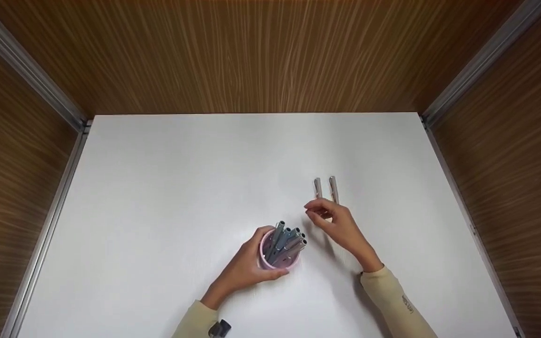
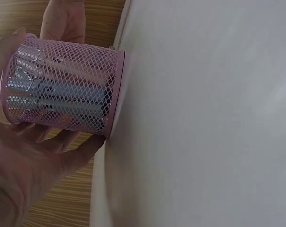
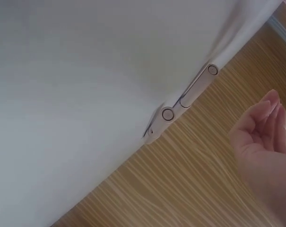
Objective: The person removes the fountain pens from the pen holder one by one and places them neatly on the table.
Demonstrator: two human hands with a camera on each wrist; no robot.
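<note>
Pink wire makes up the cup (image 2: 115,94) that the left hand (image 1: 247,264) holds round its side, with a bunch of pens (image 1: 276,238) poking out. Two pale pens (image 1: 334,189) lie on the white desk (image 1: 181,164), side by side, long ways pointing away from the person. They sit just past the right hand (image 1: 338,225), which is the nearer one. Its grip is loose, with bent fingers and nothing in it

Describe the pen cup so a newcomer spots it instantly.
Start at the white table, then find the person's left grip. It holds a pink cup with several pens inside. Unlike the two slim pens lying nearby, it is round and mesh-walled.
</note>
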